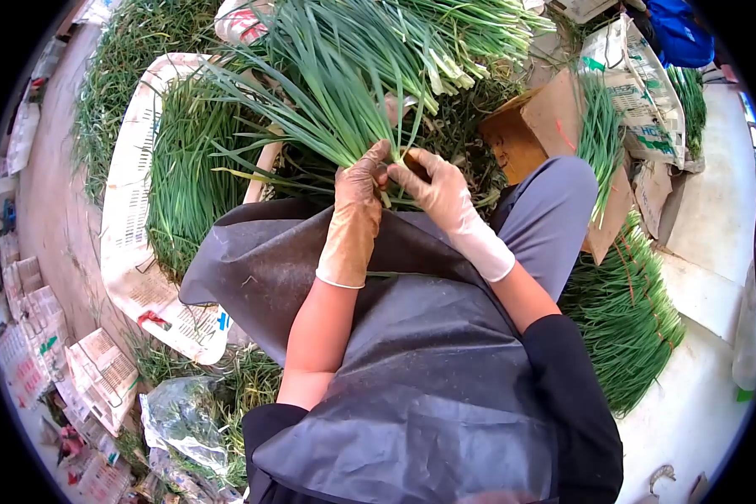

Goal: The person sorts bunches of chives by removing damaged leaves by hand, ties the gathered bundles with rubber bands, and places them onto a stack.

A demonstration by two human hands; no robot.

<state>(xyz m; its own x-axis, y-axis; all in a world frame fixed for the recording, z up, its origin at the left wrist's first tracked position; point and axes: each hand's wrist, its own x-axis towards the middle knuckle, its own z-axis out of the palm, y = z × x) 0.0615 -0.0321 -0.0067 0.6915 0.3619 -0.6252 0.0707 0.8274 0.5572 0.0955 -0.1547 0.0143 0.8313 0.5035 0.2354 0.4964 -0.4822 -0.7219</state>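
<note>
My left hand (359, 186), in a soiled rubber glove, is closed round the stem ends of a bunch of garlic chives (332, 109). The long green leaves fan out away from me, up and to the left. Close beside it, my gloved right hand (439, 191) pinches a few thin chive stalks at the side of the bunch; its fingertips partly cover them. Both hands are above the dark apron (428, 353) over my lap. Beyond them lies a larger heap of garlic chives (395, 42) with pale stem ends facing right.
A white plastic basket (119, 244) of chives stands at my left. On the right are an open cardboard box (554, 118) and a stacked pile of chives (626, 319). A clear plastic bag (185, 420) and loose leaf scraps (134, 50) lie on the floor.
</note>
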